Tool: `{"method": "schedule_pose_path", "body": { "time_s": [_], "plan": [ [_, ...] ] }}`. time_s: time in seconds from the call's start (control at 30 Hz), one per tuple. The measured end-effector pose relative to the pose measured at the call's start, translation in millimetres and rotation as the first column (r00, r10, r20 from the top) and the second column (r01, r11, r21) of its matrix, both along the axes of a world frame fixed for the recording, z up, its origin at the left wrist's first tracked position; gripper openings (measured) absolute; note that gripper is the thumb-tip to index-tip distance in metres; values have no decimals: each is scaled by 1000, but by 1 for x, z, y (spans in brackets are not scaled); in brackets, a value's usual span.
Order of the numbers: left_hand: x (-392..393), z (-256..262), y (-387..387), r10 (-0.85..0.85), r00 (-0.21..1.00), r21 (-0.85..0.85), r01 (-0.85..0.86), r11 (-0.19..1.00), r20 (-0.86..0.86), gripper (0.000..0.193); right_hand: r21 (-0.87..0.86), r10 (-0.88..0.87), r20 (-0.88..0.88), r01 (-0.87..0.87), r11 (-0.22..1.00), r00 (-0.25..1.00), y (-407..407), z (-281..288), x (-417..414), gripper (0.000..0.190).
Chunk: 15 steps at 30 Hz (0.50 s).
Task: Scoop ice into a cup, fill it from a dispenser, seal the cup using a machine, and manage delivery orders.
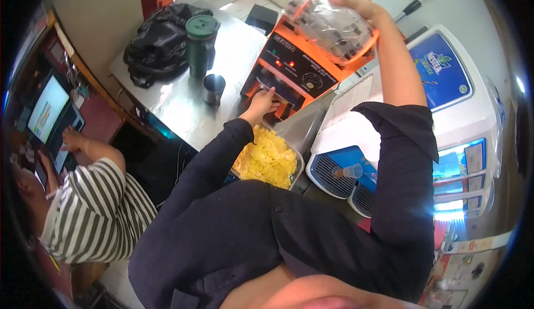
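Note:
An orange cup-sealing machine point(292, 64) with red lights and a dial stands before me on the steel table. My left hand point(263, 103) is at its front opening, with thumb and fingers on the edge of the sliding cup tray point(283, 94). Up on top, my right hand point(362, 9) reaches over the roll of clear printed sealing film point(329, 25) and touches it. How firmly its fingers hold the film cannot be seen. Just below my left wrist, a clear container point(301, 165) is filled with yellow sliced pieces point(267, 158), and my sleeve covers part of it.
Left on the steel table point(175, 108) are a black bag point(156, 44), a green tumbler point(201, 48) and a metal cup point(214, 88). A white-and-blue drink dispenser point(354, 133) stands right; a small plastic cup point(349, 171) lies tipped on its grille. A person point(100, 208) works at a laptop point(52, 108).

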<state>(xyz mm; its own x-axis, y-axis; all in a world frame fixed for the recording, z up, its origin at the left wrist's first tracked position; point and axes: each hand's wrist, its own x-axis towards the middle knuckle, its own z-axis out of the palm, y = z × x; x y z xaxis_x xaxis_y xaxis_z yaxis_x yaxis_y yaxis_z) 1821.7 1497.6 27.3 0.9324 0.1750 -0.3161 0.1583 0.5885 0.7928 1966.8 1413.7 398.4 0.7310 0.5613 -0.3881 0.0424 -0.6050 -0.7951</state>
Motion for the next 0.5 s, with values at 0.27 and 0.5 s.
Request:
{"method": "schedule_pose_path", "body": {
  "time_s": [0.27,0.5],
  "plan": [
    [-41,167,-12,46,462,445,-872,203,885,75,-436,554,505,-359,825,661,-6,4,39,72],
    [0,280,19,-469,610,536,-790,-298,639,89,-323,314,945,398,859,90,-12,45,74,96]
  ]
}}
